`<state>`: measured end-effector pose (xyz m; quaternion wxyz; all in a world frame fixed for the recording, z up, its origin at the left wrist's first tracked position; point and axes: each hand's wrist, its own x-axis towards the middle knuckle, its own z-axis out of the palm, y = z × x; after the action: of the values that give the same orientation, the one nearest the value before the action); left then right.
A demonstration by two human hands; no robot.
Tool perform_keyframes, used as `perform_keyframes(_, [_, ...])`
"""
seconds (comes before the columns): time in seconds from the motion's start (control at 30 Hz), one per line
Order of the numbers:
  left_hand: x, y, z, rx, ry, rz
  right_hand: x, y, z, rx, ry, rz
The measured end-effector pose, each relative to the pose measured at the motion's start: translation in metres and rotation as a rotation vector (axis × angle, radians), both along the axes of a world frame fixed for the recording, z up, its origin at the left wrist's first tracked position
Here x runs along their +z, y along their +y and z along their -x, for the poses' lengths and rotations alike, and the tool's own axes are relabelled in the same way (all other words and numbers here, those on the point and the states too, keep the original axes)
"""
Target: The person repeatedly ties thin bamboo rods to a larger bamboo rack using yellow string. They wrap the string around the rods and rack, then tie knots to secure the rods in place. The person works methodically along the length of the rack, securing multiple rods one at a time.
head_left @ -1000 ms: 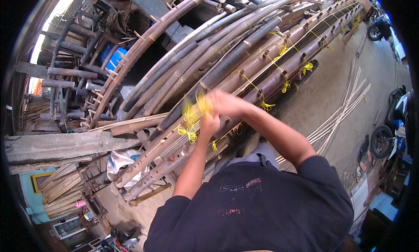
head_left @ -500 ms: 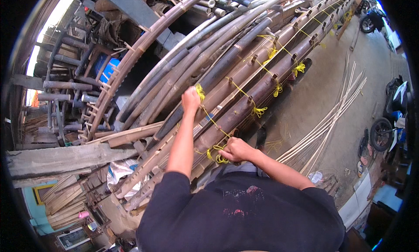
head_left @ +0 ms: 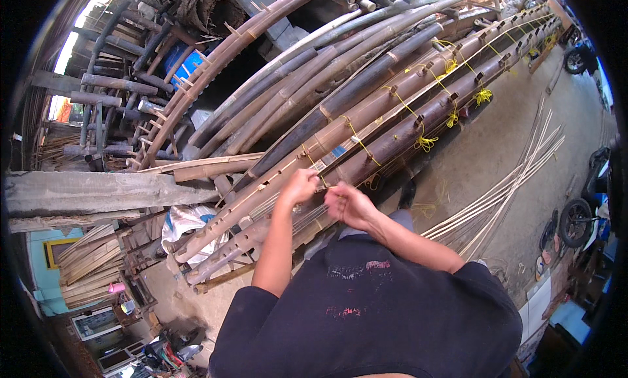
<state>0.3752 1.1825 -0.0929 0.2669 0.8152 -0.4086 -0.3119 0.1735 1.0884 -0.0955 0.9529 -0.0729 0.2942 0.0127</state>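
Two long brown bamboo poles, a farther one (head_left: 327, 139) and a nearer one (head_left: 386, 142), lie side by side, sloping up to the right. Short pegs stand along both, with yellow cord (head_left: 357, 140) strung across between them. My left hand (head_left: 301, 186) is closed, its fingertips pinching yellow cord over the gap between the poles. Just right of it, beside a peg on the nearer pole, is my right hand (head_left: 350, 206), its fingers smeared by motion. Whether cord lies in them is not clear. Loose yellow cord bundles (head_left: 425, 144) hang off the nearer pole farther along.
Behind the poles lie several curved bamboo lengths (head_left: 288, 96) and a pegged curved piece (head_left: 216, 64). Thin bamboo strips (head_left: 497, 188) lie on the floor at right, near a motorbike wheel (head_left: 575, 222). A wooden beam (head_left: 104, 193) and white sack (head_left: 186, 227) are at left.
My hands have come together over the poles. The left has left the cord bundle on the farther pole; the right has loosened from a fist. The view has shifted.
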Motion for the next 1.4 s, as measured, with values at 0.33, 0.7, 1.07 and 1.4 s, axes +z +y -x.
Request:
perform_keyframes(0.33, [0.000, -0.009, 0.003, 0.010, 0.039, 0.309, 0.140, 0.013, -0.102, -0.370, -0.192, 0.931])
perform_keyframes(0.7, [0.004, -0.006, 0.000, 0.007, 0.127, 0.061, 0.071, -0.047, -0.174, 0.426, 0.256, 2.677])
perform_keyframes(1.07, [0.002, -0.003, 0.006, 0.049, 0.198, 0.070, 0.048, 0.000, 0.000, 0.522, -0.506, 1.889])
perform_keyframes(1.4, [0.092, -0.090, -0.048, 0.204, 0.227, 0.461, 0.025, -0.014, 0.017, 0.416, -0.264, 1.438])
